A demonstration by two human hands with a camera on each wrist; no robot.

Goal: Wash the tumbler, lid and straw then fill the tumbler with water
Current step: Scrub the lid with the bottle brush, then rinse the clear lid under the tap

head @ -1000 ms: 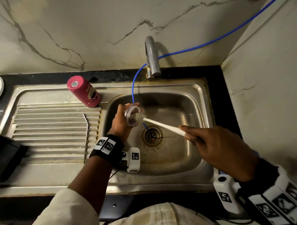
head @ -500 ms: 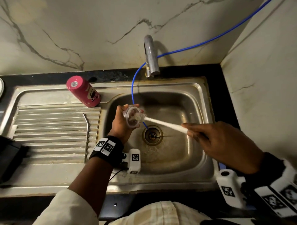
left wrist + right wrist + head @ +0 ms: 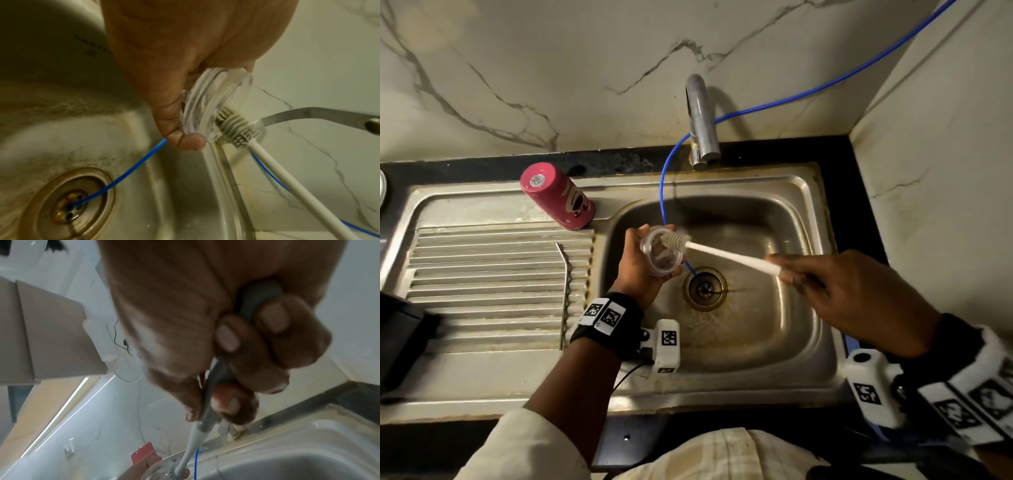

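My brush (image 3: pixel 677 240) head has slid from the lid (image 3: pixel 663 255) centre to its rim; left grip (image 3: pixel 641 266) pinches lid, right grip (image 3: pixel 849 291) wraps handle. Lid scrub nearly finished, I judge.

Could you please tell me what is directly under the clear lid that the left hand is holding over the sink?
Below the lid lies the sink basin with the blue hose running into the drain. The left hand covers whatever lies beneath it.

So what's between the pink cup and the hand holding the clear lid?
Just bare steel sink rim, in the head view, between the pink tumbler and the left hand.
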